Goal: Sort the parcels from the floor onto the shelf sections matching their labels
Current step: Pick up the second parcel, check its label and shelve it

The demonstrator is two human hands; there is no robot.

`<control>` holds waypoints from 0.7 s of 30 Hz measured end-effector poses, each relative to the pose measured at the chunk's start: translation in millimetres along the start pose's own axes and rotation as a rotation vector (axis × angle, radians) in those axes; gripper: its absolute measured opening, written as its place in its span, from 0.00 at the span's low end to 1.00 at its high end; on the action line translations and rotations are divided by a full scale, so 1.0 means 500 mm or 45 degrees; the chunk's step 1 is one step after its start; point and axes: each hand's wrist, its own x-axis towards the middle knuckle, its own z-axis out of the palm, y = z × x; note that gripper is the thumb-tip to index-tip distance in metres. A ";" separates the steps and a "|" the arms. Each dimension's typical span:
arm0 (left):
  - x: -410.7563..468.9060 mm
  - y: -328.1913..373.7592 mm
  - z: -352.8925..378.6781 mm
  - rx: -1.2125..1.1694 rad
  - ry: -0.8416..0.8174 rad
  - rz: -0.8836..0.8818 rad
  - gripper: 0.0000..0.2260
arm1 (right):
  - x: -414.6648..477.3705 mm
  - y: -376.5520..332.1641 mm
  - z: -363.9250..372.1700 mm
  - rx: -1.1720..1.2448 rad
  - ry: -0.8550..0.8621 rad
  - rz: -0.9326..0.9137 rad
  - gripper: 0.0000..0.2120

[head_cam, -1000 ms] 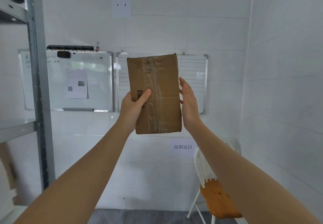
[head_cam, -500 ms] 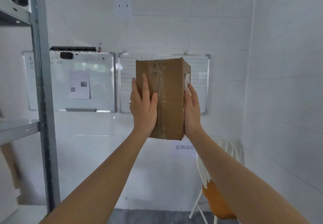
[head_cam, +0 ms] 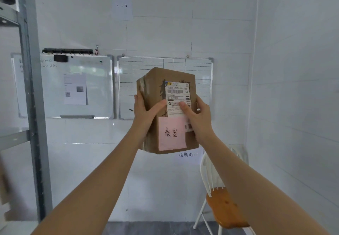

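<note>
Shelf post (head_cam: 33,106) blocks left — chair (head_cam: 225,205) low right, between open.

wall sign (head_cam: 122,6) "1 - 3", parcel label (head_cam: 177,98) "P021"

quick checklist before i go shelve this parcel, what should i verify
1. Grip: left hand and right hand both clamp the cardboard parcel, held in the air: ok.
2. Label side facing you: white shipping label and pink note both show: ok.
3. Label unobstructed: both thumbs cover its lower part: not ok.
4. Destination readable: handwriting on the pink note is clear, fine print on the label is blurred: cannot tell.
5. Matching shelf section: only the shelf frame at left and a wall sign reading 1 - 3 show: cannot tell.
</note>
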 end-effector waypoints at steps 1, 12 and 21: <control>0.000 -0.003 -0.009 -0.140 -0.054 -0.006 0.46 | -0.001 -0.002 -0.006 0.045 -0.050 -0.013 0.20; -0.009 -0.047 -0.054 -0.726 -0.207 -0.119 0.34 | -0.003 -0.005 0.007 0.301 -0.508 0.057 0.32; -0.016 -0.041 -0.063 -0.672 -0.295 -0.064 0.29 | -0.006 0.025 0.022 0.527 -0.430 0.097 0.33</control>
